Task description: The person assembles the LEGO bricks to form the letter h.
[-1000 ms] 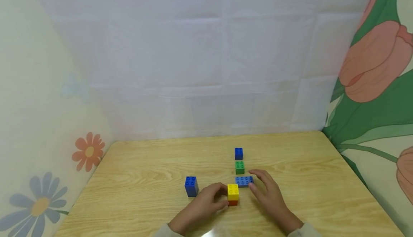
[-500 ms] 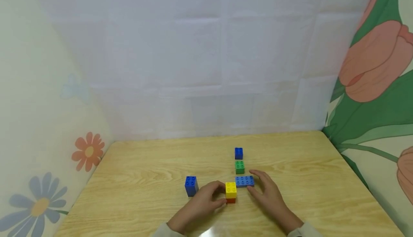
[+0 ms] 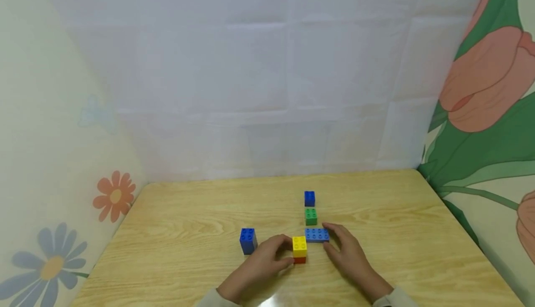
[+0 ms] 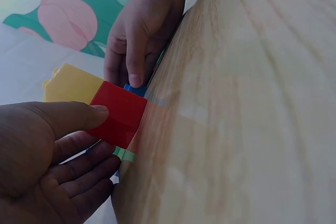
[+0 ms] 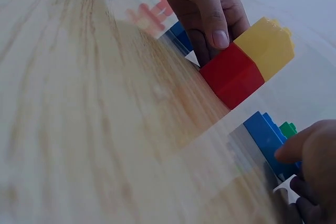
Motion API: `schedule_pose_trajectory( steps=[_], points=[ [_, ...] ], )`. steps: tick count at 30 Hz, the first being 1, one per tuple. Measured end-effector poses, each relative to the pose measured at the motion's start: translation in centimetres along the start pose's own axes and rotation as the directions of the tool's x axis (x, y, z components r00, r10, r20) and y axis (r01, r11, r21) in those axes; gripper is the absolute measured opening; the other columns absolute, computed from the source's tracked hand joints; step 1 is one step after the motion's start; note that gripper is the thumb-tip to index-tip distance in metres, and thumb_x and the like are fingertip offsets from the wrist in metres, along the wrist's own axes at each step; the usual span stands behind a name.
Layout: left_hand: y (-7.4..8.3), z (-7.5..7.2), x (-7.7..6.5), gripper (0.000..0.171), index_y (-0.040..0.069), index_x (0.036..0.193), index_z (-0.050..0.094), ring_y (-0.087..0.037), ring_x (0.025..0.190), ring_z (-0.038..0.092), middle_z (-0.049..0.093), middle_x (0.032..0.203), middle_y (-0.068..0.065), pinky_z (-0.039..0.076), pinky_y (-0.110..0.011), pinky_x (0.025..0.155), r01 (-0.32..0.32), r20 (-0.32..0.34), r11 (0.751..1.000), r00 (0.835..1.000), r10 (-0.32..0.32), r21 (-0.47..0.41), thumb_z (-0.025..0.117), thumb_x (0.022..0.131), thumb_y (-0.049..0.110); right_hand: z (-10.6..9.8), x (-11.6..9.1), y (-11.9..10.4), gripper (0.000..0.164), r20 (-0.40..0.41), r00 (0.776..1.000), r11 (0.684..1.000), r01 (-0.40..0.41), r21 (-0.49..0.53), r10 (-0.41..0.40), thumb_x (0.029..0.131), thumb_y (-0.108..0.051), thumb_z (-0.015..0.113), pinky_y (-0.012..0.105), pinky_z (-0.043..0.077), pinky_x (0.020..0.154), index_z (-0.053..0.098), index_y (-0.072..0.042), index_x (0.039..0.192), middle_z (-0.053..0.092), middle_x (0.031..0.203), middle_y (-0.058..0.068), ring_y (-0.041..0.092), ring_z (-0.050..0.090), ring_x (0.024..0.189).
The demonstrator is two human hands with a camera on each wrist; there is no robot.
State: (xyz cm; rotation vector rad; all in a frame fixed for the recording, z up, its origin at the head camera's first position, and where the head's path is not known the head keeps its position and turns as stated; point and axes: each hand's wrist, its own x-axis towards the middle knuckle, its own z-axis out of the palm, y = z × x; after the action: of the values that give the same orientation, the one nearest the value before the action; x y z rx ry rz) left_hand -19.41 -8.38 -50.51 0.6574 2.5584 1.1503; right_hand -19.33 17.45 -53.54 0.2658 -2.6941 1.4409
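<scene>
My left hand [image 3: 267, 258] pinches a two-brick stack, a yellow brick [image 3: 299, 246] on top of a red brick [image 4: 119, 114]. Its thumb lies on the red brick's side in the left wrist view. On the right, my right hand [image 3: 351, 256] has thumb and forefinger at the right end of a long light-blue brick [image 3: 316, 235], which lies flat on the table. In the right wrist view, the thumb touches that blue brick [image 5: 268, 140]. The stack stands just in front of the blue brick's left end. The right hand's other fingers are partly hidden.
A tall dark-blue block [image 3: 248, 241] stands close to the left hand's knuckles. Behind the long brick are a green brick [image 3: 311, 217] and a small dark-blue brick [image 3: 309, 199], roughly in line. A white cloth [image 3: 267, 88] hangs along the table's [image 3: 188, 232] back edge.
The left hand has brought the yellow and red stack slightly left and away from me. The right hand has shifted a little at the long blue brick's end; the other bricks have stayed put.
</scene>
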Motion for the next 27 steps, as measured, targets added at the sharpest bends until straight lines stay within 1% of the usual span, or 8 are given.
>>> schedule_pose_trajectory(
  steps=[5, 11, 17, 24, 27],
  points=[
    [-0.04, 0.02, 0.04, 0.033, 0.019, 0.12, 0.061, -0.011, 0.111, 0.056, 0.06, 0.114, 0.011, 0.047, -0.038, 0.099, -0.01, -0.002, 1.0, 1.0, 0.01, 0.014, 0.069, 0.091, 0.033, -0.02, 0.04, 0.06, 0.045, -0.013, 1.0, 1.0, 0.024, -0.018, -0.024, 0.091, -0.017, 0.069, 0.043, 0.038, 0.108, 0.057, -0.02, 0.134, 0.055, 0.133, -0.007, 0.017, 0.048, 0.128],
    [-0.04, 0.0, 0.0, 0.034, 0.018, 0.12, 0.061, -0.013, 0.113, 0.056, 0.06, 0.115, 0.01, 0.046, -0.04, 0.1, -0.008, -0.001, 1.0, 1.0, 0.008, 0.019, 0.069, 0.091, 0.034, 0.04, 0.09, -0.04, 0.042, -0.018, 0.999, 0.999, 0.033, -0.016, -0.033, 0.091, -0.015, 0.069, 0.042, 0.041, 0.106, 0.059, -0.02, 0.131, 0.057, 0.129, -0.009, 0.016, 0.051, 0.125],
    [0.01, 0.0, 0.02, 0.033, 0.019, 0.12, 0.061, -0.013, 0.112, 0.056, 0.061, 0.114, 0.012, 0.046, -0.04, 0.1, 0.002, 0.003, 1.0, 1.0, -0.002, 0.006, 0.069, 0.091, 0.035, -0.01, 0.11, -0.12, 0.041, -0.024, 0.999, 0.999, 0.036, -0.014, -0.036, 0.091, -0.013, 0.07, 0.041, 0.042, 0.105, 0.06, -0.02, 0.13, 0.058, 0.128, -0.009, 0.015, 0.052, 0.124],
    [0.09, 0.0, -0.11, 0.032, 0.022, 0.119, 0.061, -0.013, 0.113, 0.056, 0.061, 0.113, 0.013, 0.045, -0.042, 0.101, -0.003, 0.003, 0.999, 1.0, 0.003, -0.033, 0.069, 0.091, 0.034, 0.08, 0.05, 0.06, 0.042, -0.057, 0.996, 0.998, 0.06, -0.028, -0.062, 0.089, -0.012, 0.071, 0.042, 0.044, 0.103, 0.061, -0.019, 0.129, 0.059, 0.126, -0.007, 0.017, 0.054, 0.121],
    [0.05, 0.03, -0.14, 0.033, 0.02, 0.119, 0.061, -0.013, 0.112, 0.056, 0.062, 0.114, 0.012, 0.045, -0.041, 0.1, -0.015, -0.003, 1.0, 1.0, 0.015, -0.021, 0.07, 0.09, 0.034, 0.08, 0.01, 0.07, 0.042, -0.068, 0.996, 0.998, 0.066, -0.007, -0.066, 0.089, -0.011, 0.071, 0.04, 0.045, 0.102, 0.061, -0.018, 0.129, 0.06, 0.125, -0.007, 0.016, 0.055, 0.12]
  ],
)
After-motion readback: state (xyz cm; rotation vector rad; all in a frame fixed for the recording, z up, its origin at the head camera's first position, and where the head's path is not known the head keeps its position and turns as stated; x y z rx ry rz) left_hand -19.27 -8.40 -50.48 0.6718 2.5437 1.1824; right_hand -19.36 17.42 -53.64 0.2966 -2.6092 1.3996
